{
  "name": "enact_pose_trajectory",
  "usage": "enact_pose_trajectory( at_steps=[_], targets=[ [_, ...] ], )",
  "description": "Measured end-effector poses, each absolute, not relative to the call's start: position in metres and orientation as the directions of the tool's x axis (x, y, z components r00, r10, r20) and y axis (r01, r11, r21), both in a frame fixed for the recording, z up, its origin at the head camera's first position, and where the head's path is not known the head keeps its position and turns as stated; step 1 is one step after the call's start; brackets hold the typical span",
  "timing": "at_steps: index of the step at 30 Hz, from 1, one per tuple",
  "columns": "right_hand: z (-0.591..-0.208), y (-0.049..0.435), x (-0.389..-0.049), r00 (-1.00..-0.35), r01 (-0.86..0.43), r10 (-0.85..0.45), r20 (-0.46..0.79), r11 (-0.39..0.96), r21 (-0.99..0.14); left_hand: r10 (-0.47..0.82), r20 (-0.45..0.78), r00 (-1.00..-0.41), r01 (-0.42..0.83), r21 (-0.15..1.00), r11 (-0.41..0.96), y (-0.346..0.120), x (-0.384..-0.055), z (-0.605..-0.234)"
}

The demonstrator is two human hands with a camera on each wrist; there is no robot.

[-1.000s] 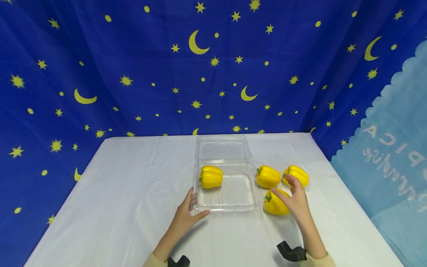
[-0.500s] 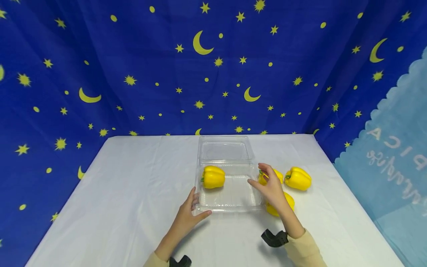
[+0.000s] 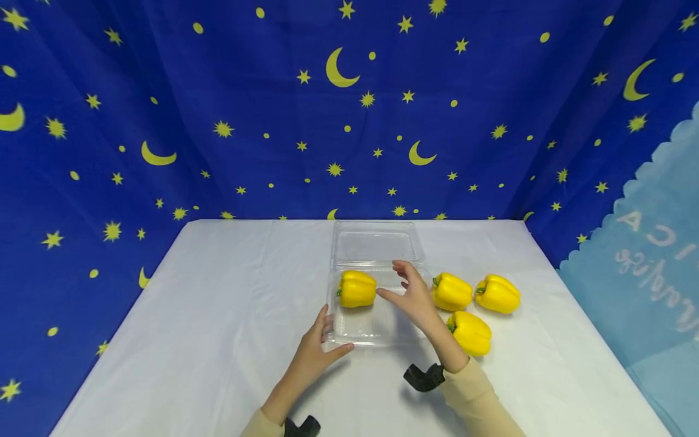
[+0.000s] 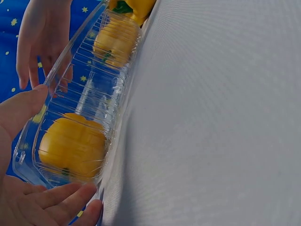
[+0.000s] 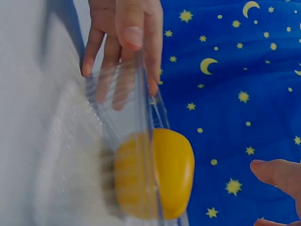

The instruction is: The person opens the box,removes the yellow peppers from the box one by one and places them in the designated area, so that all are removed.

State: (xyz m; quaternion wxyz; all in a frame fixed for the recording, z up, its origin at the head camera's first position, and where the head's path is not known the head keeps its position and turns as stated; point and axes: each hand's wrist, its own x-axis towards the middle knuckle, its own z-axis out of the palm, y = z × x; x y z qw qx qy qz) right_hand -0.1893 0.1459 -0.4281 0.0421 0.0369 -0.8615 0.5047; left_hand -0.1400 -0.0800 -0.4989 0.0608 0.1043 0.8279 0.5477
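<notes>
A clear plastic clamshell container (image 3: pixel 382 328) lies on the table, its lid (image 3: pixel 377 246) folded back. One yellow bell pepper (image 3: pixel 357 289) sits in the left part of its base. At the front left corner my left hand (image 3: pixel 317 355) touches the container, its thumb on the front rim and its straight fingers along the left side. My right hand (image 3: pixel 416 301) hovers over the base, right of that pepper, fingers spread and holding nothing. To the right of the container lie three more yellow bell peppers: one beside it (image 3: pixel 452 292), one farther right (image 3: pixel 497 294) and one nearer (image 3: pixel 471 334).
A white cloth covers the table (image 3: pixel 218 340). Behind it hangs a blue curtain (image 3: pixel 295 109) with yellow moons and stars. A light blue cloth (image 3: pixel 644 315) with lettering hangs on the right. Each wrist wears a black mount, such as the right one (image 3: pixel 424 377).
My right hand has moved left from the loose peppers to over the container. My left hand stays at the corner. The head view has shifted slightly, and the peppers lie as before.
</notes>
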Motion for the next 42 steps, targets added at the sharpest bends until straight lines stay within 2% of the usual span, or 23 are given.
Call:
enact_pose_trajectory(
  at_steps=[9, 20, 31, 42],
  targets=[
    [-0.441, 0.119, -0.203, -0.981, -0.196, -0.081, 0.178, 0.47, -0.861, 0.234, 0.011, -0.972, 0.1, 0.923, 0.372, -0.078, -0.14, -0.497],
    [-0.455, 0.093, -0.209, -0.974, -0.221, -0.069, 0.216, 0.5, -0.838, 0.24, 0.024, -0.97, 0.115, 0.92, 0.374, -0.078, -0.139, -0.497],
    [-0.463, 0.084, -0.209, -0.971, -0.215, -0.033, 0.239, 0.561, -0.799, 0.242, 0.018, -0.97, 0.109, 0.923, 0.368, -0.079, -0.139, -0.498],
    [-0.465, 0.083, -0.21, -0.989, -0.119, 0.005, 0.147, 0.565, -0.817, 0.237, 0.043, -0.971, 0.136, 0.91, 0.392, -0.079, -0.137, -0.498]
  ],
)
